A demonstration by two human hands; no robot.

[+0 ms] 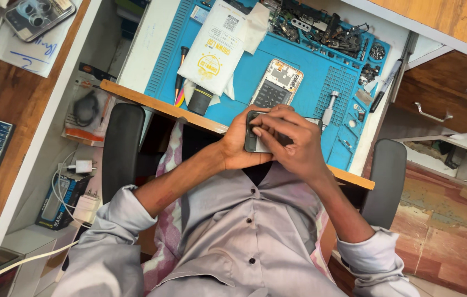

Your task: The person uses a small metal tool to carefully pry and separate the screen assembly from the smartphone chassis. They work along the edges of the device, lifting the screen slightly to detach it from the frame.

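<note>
Both hands meet over one dark phone, which I see held just off the near edge of the blue work mat, above the lap. From my feed, the left hand is wrapped around the phone's side, fingers curled shut under it and thumb along its edge. Over it lies the right hand, fingers bent and pressed onto the phone's top face, so most of the device is hidden. Moving out onto the mat, an opened phone with its inner parts showing lies just beyond the hands. Right of it on the mat stands a silver-handled screwdriver. Left of the opened phone a white pouch lies flat, with a black cylinder at its near end and a few thin tools beside that. At the mat's far edge sits a heap of small metal parts. A white charger rests well apart from the mat, down at the left.
</note>
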